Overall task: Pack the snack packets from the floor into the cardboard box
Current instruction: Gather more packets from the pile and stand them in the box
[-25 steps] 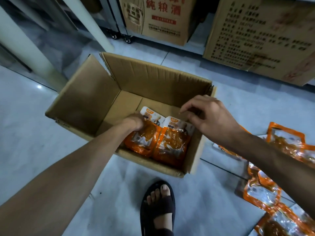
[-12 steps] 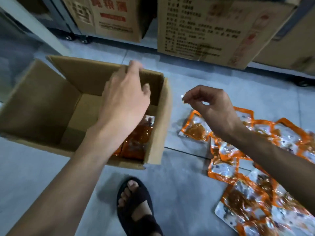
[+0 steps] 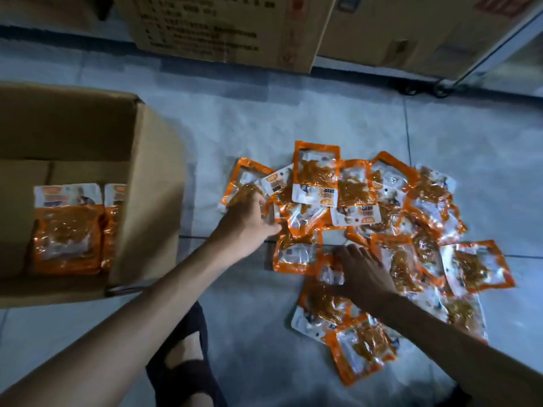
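Both hands now off cardboard box, down on snack packets

Print on the snack packets and stacked cartons is too blurred to read.

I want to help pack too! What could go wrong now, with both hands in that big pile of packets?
The snack packets overlap in a slippery heap, so the left hand or right hand might grab several and drop some. The sandalled foot is close to the pile and could step on a stray packet. In the cardboard box, two packets lie neatly; tossed ones could land crooked and waste room.
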`<state>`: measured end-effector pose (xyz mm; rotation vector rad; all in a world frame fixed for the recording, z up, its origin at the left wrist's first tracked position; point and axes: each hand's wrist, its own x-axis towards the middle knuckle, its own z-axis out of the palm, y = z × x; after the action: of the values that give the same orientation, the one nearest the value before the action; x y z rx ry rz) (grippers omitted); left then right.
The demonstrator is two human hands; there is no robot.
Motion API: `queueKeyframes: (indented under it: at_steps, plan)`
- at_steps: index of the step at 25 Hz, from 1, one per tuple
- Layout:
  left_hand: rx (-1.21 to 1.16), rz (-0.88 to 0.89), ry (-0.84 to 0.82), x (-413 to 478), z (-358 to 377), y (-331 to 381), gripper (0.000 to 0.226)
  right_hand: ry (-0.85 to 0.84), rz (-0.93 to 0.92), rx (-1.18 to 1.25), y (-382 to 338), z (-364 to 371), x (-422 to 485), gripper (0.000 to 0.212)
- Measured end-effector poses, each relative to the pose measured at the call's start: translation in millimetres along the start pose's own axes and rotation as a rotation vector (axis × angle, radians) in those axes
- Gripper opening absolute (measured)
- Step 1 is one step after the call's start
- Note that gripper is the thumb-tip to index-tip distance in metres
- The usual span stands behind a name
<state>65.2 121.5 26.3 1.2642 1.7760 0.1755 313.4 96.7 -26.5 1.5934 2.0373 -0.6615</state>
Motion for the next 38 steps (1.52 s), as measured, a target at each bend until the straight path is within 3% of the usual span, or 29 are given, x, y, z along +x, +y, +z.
queueKeyframes:
  at_steps: [4, 9, 12, 15, 19, 22, 27, 29, 31, 33, 35, 38]
  plan:
    - [-0.078, -0.137, 0.013, 17.7, 57.3, -13.9, 0.077, 0.101, -0.005, 0.028, 1.2, 20.6, 8.4, 0.079]
    - [-0.084, -0.145, 0.219, 29.1, 100.0, -7.0, 0.102, 0.133, -0.031, 0.309, 12.1, 13.8, 19.8, 0.021]
    - [0.042, -0.143, 0.247, 31.4, 108.1, -8.4, 0.093, 0.194, 0.011, 0.482, 25.0, -6.2, 15.2, 0.015]
    - [-0.015, -0.154, 0.263, 29.9, 106.9, -7.2, 0.091, 0.277, 0.049, 0.650, 48.6, -30.5, -1.6, 0.009]
    - [-0.194, -0.139, 0.208, 21.3, 99.6, -5.0, 0.091, 0.079, 0.048, 0.908, 80.3, -17.2, -39.3, 0.005]
    - [-0.254, -0.175, 0.189, 14.3, 87.7, -15.0, 0.097, -0.053, 0.015, 0.727, 87.6, 23.8, -65.0, 0.021]
    - [-0.259, -0.245, 0.103, 7.1, 64.4, -29.5, 0.108, 0.280, -0.262, 0.009, 69.8, 50.5, -60.0, 0.075]
    - [-0.235, -0.265, 0.070, 5.0, 57.4, -34.1, 0.109, 0.223, -0.451, -0.143, 52.1, 47.5, -54.1, 0.080]
    - [-0.166, -0.288, 0.060, 3.8, 52.0, -41.9, 0.112, 0.042, -0.601, -0.271, 37.7, 55.4, -54.9, 0.093]
    - [-0.067, -0.300, 0.058, 2.6, 47.5, -52.0, 0.115, -0.121, -0.541, -0.398, 28.6, 65.4, -53.1, 0.107]
    - [0.001, -0.316, 0.053, 1.9, 43.6, -63.6, 0.114, -0.194, -0.491, -0.427, 23.6, 70.6, -49.4, 0.109]
    - [0.070, -0.303, -0.002, 1.3, 41.5, -66.0, 0.093, -0.211, -0.508, -0.388, 19.8, 63.7, -47.9, 0.081]
